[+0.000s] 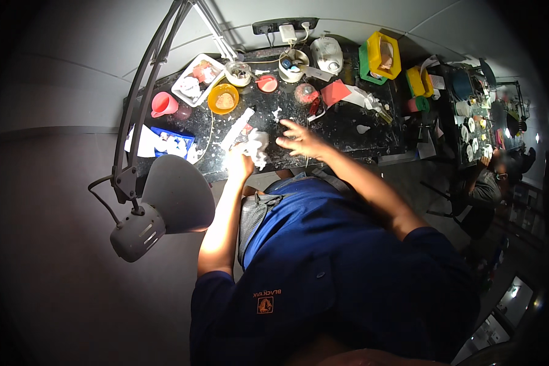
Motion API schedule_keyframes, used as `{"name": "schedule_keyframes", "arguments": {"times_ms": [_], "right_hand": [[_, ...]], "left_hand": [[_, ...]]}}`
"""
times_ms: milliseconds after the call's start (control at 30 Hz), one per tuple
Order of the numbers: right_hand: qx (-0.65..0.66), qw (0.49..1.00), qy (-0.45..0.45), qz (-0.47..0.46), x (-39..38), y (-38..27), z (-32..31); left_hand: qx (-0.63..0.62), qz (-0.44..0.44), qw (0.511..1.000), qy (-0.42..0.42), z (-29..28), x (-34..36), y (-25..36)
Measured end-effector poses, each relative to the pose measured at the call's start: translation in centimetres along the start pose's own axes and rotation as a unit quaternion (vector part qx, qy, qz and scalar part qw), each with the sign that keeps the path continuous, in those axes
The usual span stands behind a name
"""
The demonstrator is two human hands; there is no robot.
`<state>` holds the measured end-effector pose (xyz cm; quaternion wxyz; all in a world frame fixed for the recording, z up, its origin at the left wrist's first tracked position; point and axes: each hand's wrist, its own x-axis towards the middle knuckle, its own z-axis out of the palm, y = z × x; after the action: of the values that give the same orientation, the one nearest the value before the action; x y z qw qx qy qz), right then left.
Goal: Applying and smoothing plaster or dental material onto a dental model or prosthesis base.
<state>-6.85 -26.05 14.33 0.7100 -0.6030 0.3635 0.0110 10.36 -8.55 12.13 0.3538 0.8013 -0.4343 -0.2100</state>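
Note:
My left hand (240, 162) is closed at the front edge of the dark worktop (341, 137), with a crumpled white tissue or cloth (257, 145) in its fingers. Strong lamp light washes out much of that hand. Just beyond it lies a long white strip-like piece (238, 128), with a small pinkish bit beside it. To the right, my right hand (303, 143) hovers over the worktop, fingers spread and nothing in them. A small white scrap (277, 113) lies past its fingertips.
A grey desk lamp (177, 189) looms at the left. Behind stand a pink cup (164, 105), an orange bowl (223, 99), a white tray (198, 79) and a white pot (293, 65). Yellow and green bins (381, 58) stand back right. Another person (491, 186) sits farther right.

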Motion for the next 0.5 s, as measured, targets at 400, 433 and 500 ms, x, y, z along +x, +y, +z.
{"name": "schedule_keyframes", "arguments": {"times_ms": [400, 433, 500], "right_hand": [[0.063, 0.960, 0.268, 0.042, 0.9, 7.3, -6.9], [0.056, 0.948, 0.309, 0.050, 0.3, 7.8, -7.5], [0.056, 0.955, 0.289, 0.041, -1.6, 8.5, -8.3]], "left_hand": [[-0.296, -0.041, 0.940, -0.167, 5.3, 4.5, 4.9], [-0.230, -0.059, 0.956, -0.171, 5.8, 4.8, 4.7], [-0.118, -0.070, 0.970, -0.199, 7.3, 5.5, 4.8]]}}
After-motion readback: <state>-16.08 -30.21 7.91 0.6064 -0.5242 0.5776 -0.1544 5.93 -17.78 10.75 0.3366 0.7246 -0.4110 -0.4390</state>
